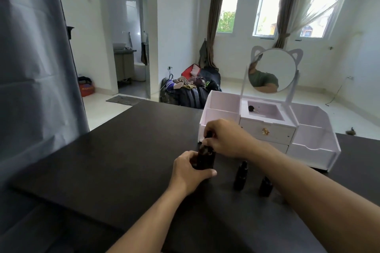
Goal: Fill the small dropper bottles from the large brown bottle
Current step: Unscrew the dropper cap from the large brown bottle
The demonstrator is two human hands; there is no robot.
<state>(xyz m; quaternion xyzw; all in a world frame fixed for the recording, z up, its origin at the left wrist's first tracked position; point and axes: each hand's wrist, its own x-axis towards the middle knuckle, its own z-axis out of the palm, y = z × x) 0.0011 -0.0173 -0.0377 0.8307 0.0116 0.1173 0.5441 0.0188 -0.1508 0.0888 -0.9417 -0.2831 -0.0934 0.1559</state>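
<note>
The large brown bottle (205, 157) stands upright on the black table (107, 160), near its middle. My left hand (190, 171) grips the bottle's body from the left, thumb across the front. My right hand (225, 137) reaches over from the right and pinches the dark cap at the bottle's top. Two small dark dropper bottles stand upright to the right, one (241, 175) nearer the large bottle, the other (265, 186) partly under my right forearm.
A white cosmetic organiser (314, 146) with drawers, open side compartments and a round cat-ear mirror (272, 71) stands just behind the bottles on the right. A grey curtain (35, 80) hangs along the left. The table's far edge drops to the floor beyond.
</note>
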